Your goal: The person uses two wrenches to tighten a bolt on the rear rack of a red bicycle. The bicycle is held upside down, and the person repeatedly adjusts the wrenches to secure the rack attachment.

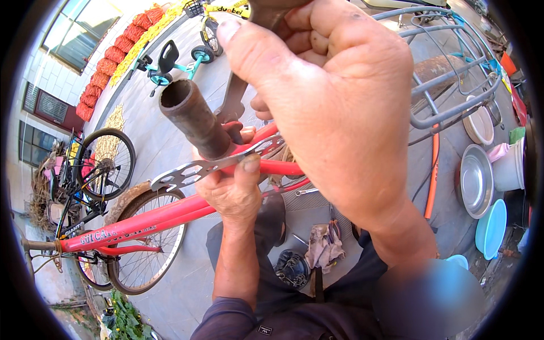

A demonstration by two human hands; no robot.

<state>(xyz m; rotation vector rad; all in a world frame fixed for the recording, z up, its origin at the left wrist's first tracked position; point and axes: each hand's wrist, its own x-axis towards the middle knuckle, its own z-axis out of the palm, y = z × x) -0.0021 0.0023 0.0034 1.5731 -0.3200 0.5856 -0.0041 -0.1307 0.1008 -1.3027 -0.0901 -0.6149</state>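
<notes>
L hand (232,195) w/ flat wrench (221,163)

1. Red bicycle frame (175,212): glossy tubes with dark lettering, slanting from the centre down to the lower left.
2. Rusty tube (198,122): short, brown and hollow, rising from the red frame and tilted to the upper left, open mouth uppermost.
3. Flat silver wrench (192,170): long, with shaped cut-outs, slanting across in front of the tube's base.
4. Brown metal piece (233,97): worn, flat, notched at its lower end, beside the tube; its upper part is mostly hidden.
</notes>
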